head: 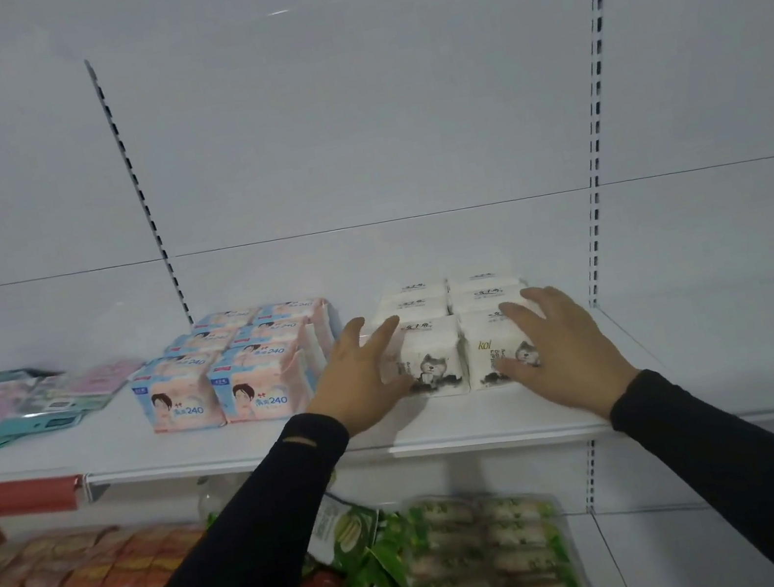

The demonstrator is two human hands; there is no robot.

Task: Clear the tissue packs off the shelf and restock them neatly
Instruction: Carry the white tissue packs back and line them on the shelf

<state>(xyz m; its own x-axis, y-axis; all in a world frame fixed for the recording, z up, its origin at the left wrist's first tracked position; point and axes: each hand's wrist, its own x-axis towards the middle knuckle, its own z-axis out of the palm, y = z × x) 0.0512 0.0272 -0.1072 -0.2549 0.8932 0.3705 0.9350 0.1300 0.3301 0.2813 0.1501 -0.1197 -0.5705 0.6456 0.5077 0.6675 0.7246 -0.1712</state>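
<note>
On the white metal shelf (254, 433), the left hand (364, 380) and right hand (559, 345), fingers spread, press the two front white plastic-wrapped tissue packs (437, 356). Pink tissue packs (237, 366) stand just beside.

I'm in a shop: white metal shelf (246, 447) on slotted uprights (139, 192), rows of pink printed tissue packs (228, 373), and bright packaged snacks (484, 561) stocked on the tier below.
</note>
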